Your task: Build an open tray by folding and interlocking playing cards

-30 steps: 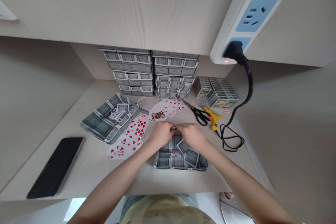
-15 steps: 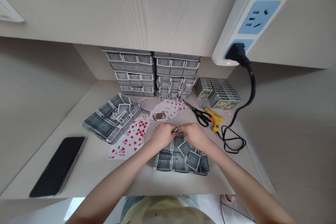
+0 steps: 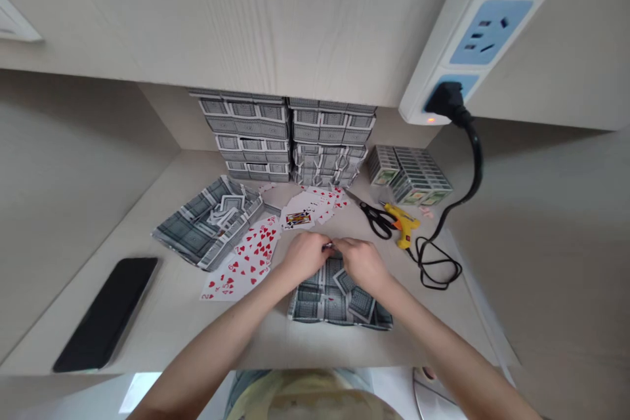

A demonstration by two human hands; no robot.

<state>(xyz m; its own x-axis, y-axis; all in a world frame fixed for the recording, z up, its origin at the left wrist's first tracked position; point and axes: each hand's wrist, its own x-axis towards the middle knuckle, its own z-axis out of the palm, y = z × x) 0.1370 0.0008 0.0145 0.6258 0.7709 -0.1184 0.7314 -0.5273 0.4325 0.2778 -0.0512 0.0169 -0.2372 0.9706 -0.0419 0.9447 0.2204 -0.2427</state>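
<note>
A shallow box (image 3: 310,302) built of grey-backed playing cards sits in front of me, with a few loose folded cards (image 3: 361,304) inside it. At its far edge my left hand (image 3: 308,254) pinches a small piece of playing card (image 3: 327,247), most of it hidden by the fingers. My right hand (image 3: 363,265) is closed at the same spot, its fingertips meeting the left ones on that card. Whether the card is joined to the box's edge, I cannot tell.
Left lie another card box (image 3: 187,226) holding folded cards, a fan of hearts (image 3: 246,266) and a black phone (image 3: 108,315). Stacked card boxes (image 3: 290,138) stand behind. Rightward are scissors (image 3: 377,218), a yellow glue gun (image 3: 406,226) with cord, card packs (image 3: 413,174) and a power strip (image 3: 472,52).
My right hand has shifted slightly down and its fingers have flattened a little over the card. The left hand stays at the box's far edge.
</note>
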